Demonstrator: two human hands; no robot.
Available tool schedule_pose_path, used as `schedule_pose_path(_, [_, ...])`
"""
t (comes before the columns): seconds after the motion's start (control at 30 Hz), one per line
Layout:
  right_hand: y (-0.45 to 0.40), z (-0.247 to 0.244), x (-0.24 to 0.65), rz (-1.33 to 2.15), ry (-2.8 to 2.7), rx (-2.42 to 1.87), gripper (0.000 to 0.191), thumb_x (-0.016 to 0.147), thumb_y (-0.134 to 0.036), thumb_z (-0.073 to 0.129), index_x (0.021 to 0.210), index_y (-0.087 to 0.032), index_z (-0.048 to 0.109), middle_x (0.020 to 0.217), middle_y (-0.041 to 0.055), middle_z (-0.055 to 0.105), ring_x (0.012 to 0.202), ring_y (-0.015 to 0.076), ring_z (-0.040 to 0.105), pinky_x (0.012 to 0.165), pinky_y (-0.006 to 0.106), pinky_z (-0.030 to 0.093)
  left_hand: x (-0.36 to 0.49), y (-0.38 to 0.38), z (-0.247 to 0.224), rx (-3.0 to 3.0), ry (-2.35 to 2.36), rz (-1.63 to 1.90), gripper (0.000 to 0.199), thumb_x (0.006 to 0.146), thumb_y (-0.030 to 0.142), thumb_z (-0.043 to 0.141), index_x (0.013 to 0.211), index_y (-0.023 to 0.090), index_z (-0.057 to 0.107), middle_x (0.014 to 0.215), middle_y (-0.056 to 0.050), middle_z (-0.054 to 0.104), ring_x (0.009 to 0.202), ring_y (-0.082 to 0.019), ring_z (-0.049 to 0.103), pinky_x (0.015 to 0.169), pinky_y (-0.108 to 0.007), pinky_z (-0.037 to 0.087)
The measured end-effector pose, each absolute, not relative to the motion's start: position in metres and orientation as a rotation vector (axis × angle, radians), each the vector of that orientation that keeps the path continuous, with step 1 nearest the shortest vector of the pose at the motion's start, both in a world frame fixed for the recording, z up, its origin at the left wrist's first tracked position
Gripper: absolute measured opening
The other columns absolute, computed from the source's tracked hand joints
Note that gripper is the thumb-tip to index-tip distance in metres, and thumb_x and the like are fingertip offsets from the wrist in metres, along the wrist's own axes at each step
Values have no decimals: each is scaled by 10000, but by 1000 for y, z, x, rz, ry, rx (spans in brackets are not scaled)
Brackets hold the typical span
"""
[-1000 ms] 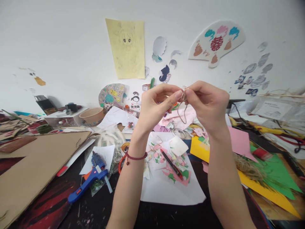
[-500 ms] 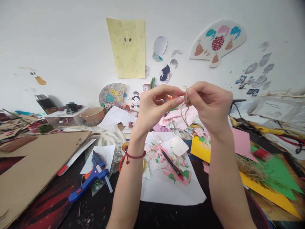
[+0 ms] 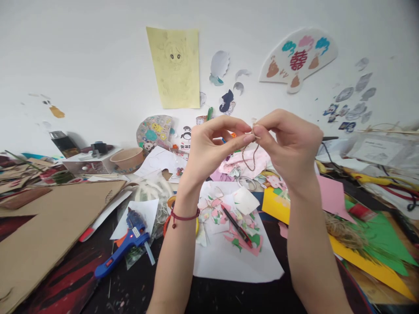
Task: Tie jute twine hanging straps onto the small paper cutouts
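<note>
Raised above the table, my left hand and my right hand meet at their fingertips. Both are pinched on a thin piece of brown twine, whose loop dangles below the fingers. The exact spot between the fingertips is small and partly covered by them. Under my hands lies a white sheet of paper strewn with pink and green paper scraps. A black and red pen rests across those scraps.
A blue glue gun lies at the left, beside a large sheet of cardboard. To the right are a bundle of twine, green paper and yellow paper. A bowl stands at the back left.
The bunched twine between my fingertips has been drawn out, and its hanging loop now shows wider and farther left. My right hand has turned slightly.
</note>
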State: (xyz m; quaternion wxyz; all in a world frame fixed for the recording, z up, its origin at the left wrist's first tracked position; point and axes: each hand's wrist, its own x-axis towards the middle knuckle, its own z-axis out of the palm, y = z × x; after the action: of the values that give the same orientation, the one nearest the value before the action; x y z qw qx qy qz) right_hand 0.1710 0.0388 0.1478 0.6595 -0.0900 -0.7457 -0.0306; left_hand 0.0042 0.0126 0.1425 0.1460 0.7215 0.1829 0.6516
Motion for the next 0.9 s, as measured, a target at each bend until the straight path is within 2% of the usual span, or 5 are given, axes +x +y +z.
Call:
schedule_pose_path(0.33, [28, 151, 173, -312, -1679, -254, 176, 949, -236, 636, 775, -255, 654, 696, -19, 642, 662, 138, 605, 629, 312, 469, 7, -7, 153, 2235, 679, 1987, 189, 845, 358, 783, 832, 179, 724, 811, -21, 745, 624, -83, 647, 454, -205, 452])
schedule_pose_path(0.5, [27, 149, 171, -163, -1638, -264, 179, 957, -276, 634, 789, -259, 694, 703, -18, 663, 664, 140, 633, 639, 318, 506, 13, -5, 152, 2414, 702, 2180, 91, 913, 278, 709, 862, 206, 732, 794, -11, 751, 620, -93, 636, 569, -261, 520])
schedule_pose_path(0.63, [25, 148, 170, 41, -1648, -258, 138, 942, -266, 653, 847, -257, 752, 781, -10, 720, 712, 145, 681, 679, 327, 569, 17, -2, 150, 2578, 798, 2472, 92, 918, 173, 683, 850, 195, 741, 722, -2, 726, 566, -91, 585, 533, -275, 449])
schedule_pose_path(0.77, [23, 145, 170, 199, -1642, -251, 123, 891, -214, 712, 963, -275, 792, 901, -3, 772, 808, 175, 738, 779, 373, 631, 19, 0, 148, 2661, 972, 2554, 132, 949, 183, 644, 852, 187, 733, 695, 4, 692, 584, -88, 589, 533, -261, 407])
schedule_pose_path(0.9, [19, 143, 167, 249, -1584, -301, 166, 890, -192, 711, 973, -301, 804, 924, -4, 787, 836, 200, 753, 810, 407, 643, 24, 3, 145, 2666, 1061, 2630, 163, 973, 203, 611, 836, 193, 699, 692, 14, 675, 587, -80, 586, 554, -253, 407])
